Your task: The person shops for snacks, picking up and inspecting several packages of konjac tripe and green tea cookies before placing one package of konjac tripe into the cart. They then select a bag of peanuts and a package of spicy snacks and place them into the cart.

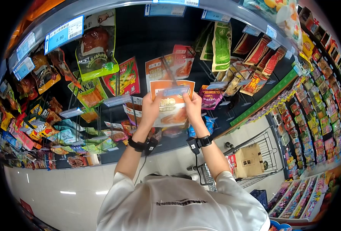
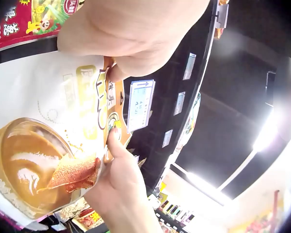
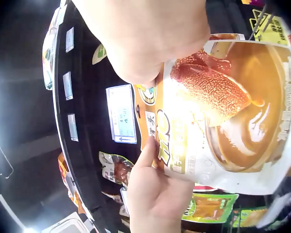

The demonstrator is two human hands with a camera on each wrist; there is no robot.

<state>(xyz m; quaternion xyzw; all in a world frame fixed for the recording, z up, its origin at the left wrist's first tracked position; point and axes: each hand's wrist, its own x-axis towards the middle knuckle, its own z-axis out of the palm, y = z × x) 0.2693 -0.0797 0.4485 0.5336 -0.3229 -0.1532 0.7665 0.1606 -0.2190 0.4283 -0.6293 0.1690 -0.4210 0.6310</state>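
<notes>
An orange and white food packet (image 1: 169, 112) is held upright between both hands in front of a hanging rack. The left hand (image 1: 150, 111) pinches its upper left edge, and the right hand (image 1: 194, 109) pinches the upper right edge, thumbs on the front. A blue-white price tag (image 1: 176, 91) stands at the packet's top. In the left wrist view the left hand (image 2: 131, 34) and the right hand (image 2: 123, 187) grip the packet (image 2: 82, 126) beside the tag (image 2: 140, 106). The right wrist view shows a bowl picture on the packet (image 3: 223, 111).
Similar packets (image 1: 184, 61) hang behind. Hanging snack bags (image 1: 96, 50) fill the rack on the left, green packets (image 1: 221, 46) the upper right. A shopping cart (image 1: 272, 148) with a brown paper bag (image 1: 249, 161) stands at the lower right, near another snack shelf (image 1: 316, 115).
</notes>
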